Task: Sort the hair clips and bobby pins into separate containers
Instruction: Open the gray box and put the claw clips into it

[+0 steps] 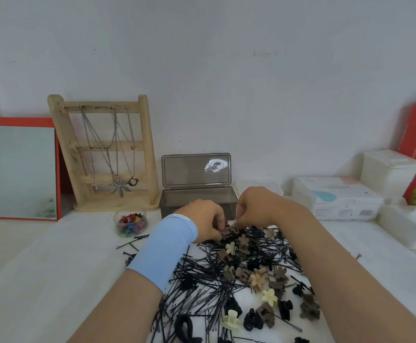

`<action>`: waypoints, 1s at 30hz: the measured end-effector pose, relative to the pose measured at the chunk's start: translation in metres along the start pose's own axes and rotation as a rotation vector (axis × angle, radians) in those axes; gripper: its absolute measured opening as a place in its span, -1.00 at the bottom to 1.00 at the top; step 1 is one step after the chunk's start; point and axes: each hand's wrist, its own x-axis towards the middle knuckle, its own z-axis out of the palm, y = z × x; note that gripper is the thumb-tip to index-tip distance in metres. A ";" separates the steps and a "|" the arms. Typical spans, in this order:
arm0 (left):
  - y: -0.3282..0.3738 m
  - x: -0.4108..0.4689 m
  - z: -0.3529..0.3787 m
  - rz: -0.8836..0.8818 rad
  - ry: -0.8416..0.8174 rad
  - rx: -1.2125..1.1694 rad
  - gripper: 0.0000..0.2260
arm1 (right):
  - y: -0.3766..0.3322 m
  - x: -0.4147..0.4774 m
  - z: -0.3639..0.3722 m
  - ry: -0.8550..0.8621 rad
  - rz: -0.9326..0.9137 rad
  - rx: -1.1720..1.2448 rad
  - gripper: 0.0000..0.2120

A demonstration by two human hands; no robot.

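Your left hand and right hand pinch brown clips in curled fingers among bobby pins. The open smoky box stands just behind, with a jar of coloured clips to its left.

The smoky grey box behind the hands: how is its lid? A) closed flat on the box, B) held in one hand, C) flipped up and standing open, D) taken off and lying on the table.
C: the lid stands upright along the back edge of the grey box, leaving its top open.
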 end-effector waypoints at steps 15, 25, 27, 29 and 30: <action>-0.036 -0.003 -0.016 -0.090 0.431 -0.206 -0.77 | -0.015 -0.004 0.007 -0.078 -0.071 -0.009 -0.76; -0.016 -0.005 -0.021 0.032 0.314 -0.175 -0.91 | -0.001 -0.002 -0.019 0.146 -0.081 0.294 -0.84; -0.004 -0.006 -0.017 0.046 0.159 -0.205 -0.88 | -0.001 0.005 -0.013 0.336 -0.059 0.326 -0.81; 0.005 -0.004 -0.007 0.068 0.024 -0.133 -0.76 | -0.005 0.010 -0.003 0.414 -0.068 0.324 -0.76; 0.007 -0.003 -0.002 0.078 -0.023 -0.094 -0.72 | -0.007 0.011 0.000 0.404 -0.078 0.333 -0.71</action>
